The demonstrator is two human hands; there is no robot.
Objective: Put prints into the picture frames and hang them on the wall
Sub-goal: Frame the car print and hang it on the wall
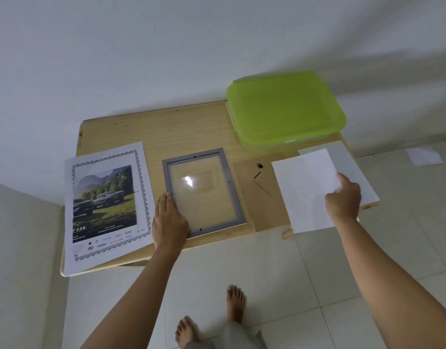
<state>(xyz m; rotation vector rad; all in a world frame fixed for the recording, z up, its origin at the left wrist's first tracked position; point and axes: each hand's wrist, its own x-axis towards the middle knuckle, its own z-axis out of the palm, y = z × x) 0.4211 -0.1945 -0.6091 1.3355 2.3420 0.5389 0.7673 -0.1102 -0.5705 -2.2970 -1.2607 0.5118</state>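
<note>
Pressing flat left hand (169,220) on picture frame (204,190); pinching white sheet (305,195) beside frame in right hand (342,199) fingers, risking single-edge creasing.

Your table (166,132) is pale wood, matt, with visible grain. The picture frame (232,190) on it has a smooth, matt grey rim around a clear glossy pane (204,197) that mirrors a bright spot of light. The print (106,205) and the white sheet (305,195) are smooth paper. The backing board (264,210) looks like matt brown fibreboard. The green lid (285,109) is smooth, translucent plastic. The floor tiles (317,273) are pale and glossy.
</note>
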